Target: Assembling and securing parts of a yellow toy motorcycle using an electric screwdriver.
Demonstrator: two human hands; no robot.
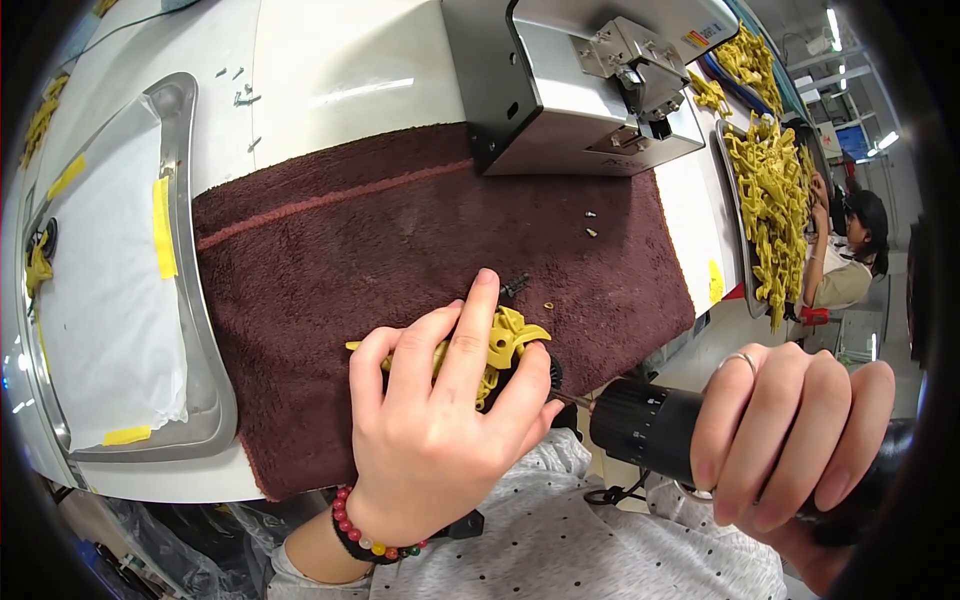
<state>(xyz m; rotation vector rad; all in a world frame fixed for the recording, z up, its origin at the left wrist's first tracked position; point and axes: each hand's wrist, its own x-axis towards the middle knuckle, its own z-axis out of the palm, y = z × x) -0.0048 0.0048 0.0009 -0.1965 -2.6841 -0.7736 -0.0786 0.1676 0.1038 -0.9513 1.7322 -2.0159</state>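
My left hand (435,415) presses a yellow plastic part (508,338) against the brown cloth (370,230), fingers bent over it, index finger stretched along its top. A ridged black round piece (556,372) shows at the part's right side. In my right hand (790,440) is a black electric screwdriver (645,418), its body lying sideways. The thin bit points left and reaches the black piece beside my left fingertips; whether it sits in a screw is hidden. Just beyond my index finger lies a small black piece (515,286).
Tiny screws (591,214) lie on the cloth, others (246,98) on the white table. A metal machine (570,120) stands at the back. At left is a metal tray (208,400) with a white sheet; at right, a heap of yellow parts (770,210) and a co-worker (850,250).
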